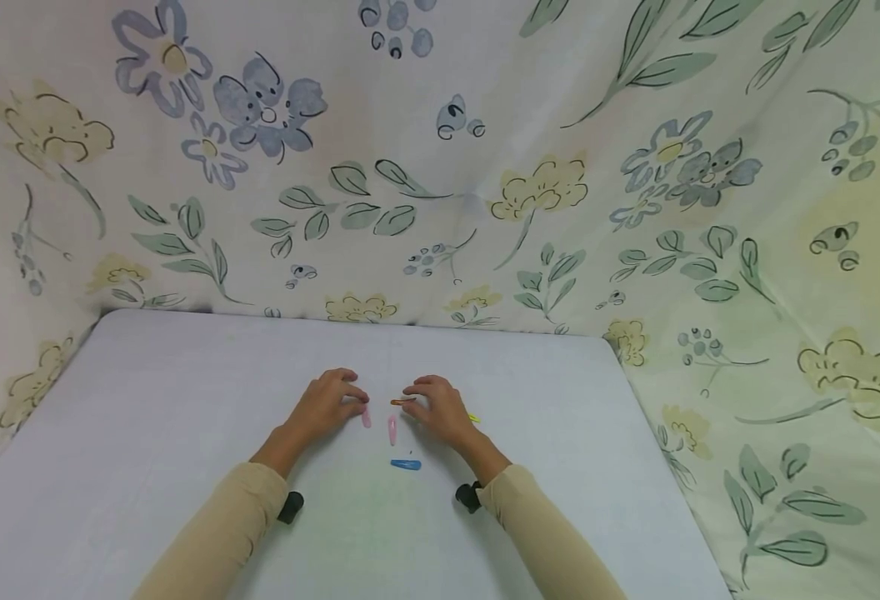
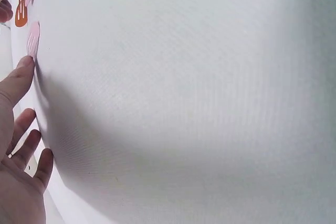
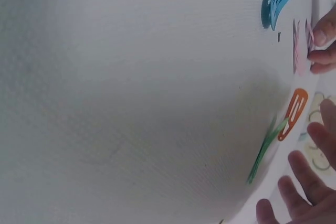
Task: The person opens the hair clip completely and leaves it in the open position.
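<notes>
My left hand (image 1: pixel 327 406) pinches one end of a pink hair clip (image 2: pixel 33 38) between thumb and index finger, its other fingers spread loosely. Beside that clip a second pink hair clip (image 1: pixel 392 431) lies on the white table. My right hand (image 3: pixel 310 182) has its fingers apart with nothing between them, close by an orange hair clip (image 3: pixel 295 109). A green hair clip (image 3: pixel 265 150) meets the orange one at its narrow end. Nearer to me lies a blue hair clip (image 1: pixel 406 464). A yellow hair clip (image 1: pixel 473 417) shows past the right wrist, partly hidden.
The white table (image 1: pixel 147 417) extends to both sides of the hands. Floral cloth (image 1: pixel 410 250) hangs behind its far edge and along the sides. Black wrist cameras (image 1: pixel 468 497) sit under both forearms, near the cuffs.
</notes>
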A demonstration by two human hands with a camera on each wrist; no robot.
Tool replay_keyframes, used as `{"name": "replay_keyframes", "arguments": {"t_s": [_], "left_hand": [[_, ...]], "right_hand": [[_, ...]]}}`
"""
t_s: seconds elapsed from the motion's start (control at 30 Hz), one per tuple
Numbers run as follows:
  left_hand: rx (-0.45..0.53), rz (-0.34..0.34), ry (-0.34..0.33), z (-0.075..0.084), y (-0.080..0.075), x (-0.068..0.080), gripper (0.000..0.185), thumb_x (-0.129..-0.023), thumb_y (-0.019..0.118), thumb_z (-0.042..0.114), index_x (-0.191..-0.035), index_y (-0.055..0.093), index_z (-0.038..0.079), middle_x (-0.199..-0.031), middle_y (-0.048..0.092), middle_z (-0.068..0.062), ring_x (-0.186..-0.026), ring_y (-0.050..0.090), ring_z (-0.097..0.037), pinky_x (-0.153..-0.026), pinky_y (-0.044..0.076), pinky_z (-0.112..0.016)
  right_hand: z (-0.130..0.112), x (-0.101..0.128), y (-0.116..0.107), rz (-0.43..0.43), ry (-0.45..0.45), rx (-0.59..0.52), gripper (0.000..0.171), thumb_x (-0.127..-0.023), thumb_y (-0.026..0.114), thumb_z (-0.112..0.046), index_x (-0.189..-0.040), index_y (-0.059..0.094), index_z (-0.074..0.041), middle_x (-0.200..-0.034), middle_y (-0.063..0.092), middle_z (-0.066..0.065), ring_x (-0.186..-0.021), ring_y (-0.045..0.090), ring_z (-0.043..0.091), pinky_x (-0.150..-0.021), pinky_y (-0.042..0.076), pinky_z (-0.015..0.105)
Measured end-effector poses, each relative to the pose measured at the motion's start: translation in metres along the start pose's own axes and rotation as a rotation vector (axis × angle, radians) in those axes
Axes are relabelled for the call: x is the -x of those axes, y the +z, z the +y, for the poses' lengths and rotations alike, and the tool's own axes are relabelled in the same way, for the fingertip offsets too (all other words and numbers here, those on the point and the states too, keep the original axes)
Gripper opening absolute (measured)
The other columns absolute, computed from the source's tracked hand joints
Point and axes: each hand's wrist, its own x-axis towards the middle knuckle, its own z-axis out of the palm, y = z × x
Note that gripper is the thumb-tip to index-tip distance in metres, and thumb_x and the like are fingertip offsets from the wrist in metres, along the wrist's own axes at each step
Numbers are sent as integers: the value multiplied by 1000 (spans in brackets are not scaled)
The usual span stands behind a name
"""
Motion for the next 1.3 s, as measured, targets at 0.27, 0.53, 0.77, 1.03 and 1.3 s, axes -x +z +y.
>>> {"name": "replay_keyframes", "arguments": {"t_s": [0.27,0.53,0.77,1.03,1.3], "left_hand": [[-1,-2,-9,1,2,-2,7,-84,81,20,-88,77,15,-132,59,-19,-130,45,-41,-105,34,-63],[8,2,-6,1,2,0,10,-83,82,22,-84,73,17,-133,57,-20,-130,43,-41,-104,34,-62],[30,28,27,-3,3,1,9,-83,81,20,-83,73,17,-131,57,-20,-129,44,-42,-102,34,-63],[39,56,33,-3,6,0,9,-82,82,20,-81,74,17,-129,59,-20,-127,46,-43,-101,35,-66],[65,66,5,-1,2,3,9,-82,83,20,-81,77,13,-127,61,-19,-128,46,-41,-103,34,-64]], "right_hand": [[0,1,-1,9,-9,15,24,-95,69,-21,-116,73,-9,-124,64,9,-125,52,28,-107,39,51],[-3,0,5,-17,-31,22,20,-94,71,-20,-112,76,-14,-123,63,7,-124,50,25,-107,39,49],[-14,-1,17,-58,-119,87,16,-92,73,-23,-106,79,-17,-126,64,4,-132,45,24,-109,36,51],[-20,1,26,-47,-155,196,14,-90,75,-26,-101,80,-20,-125,65,-1,-135,43,24,-109,37,49],[-28,-1,30,-12,-163,282,15,-91,74,-33,-94,81,-20,-122,66,-3,-135,43,22,-108,37,44]]}}
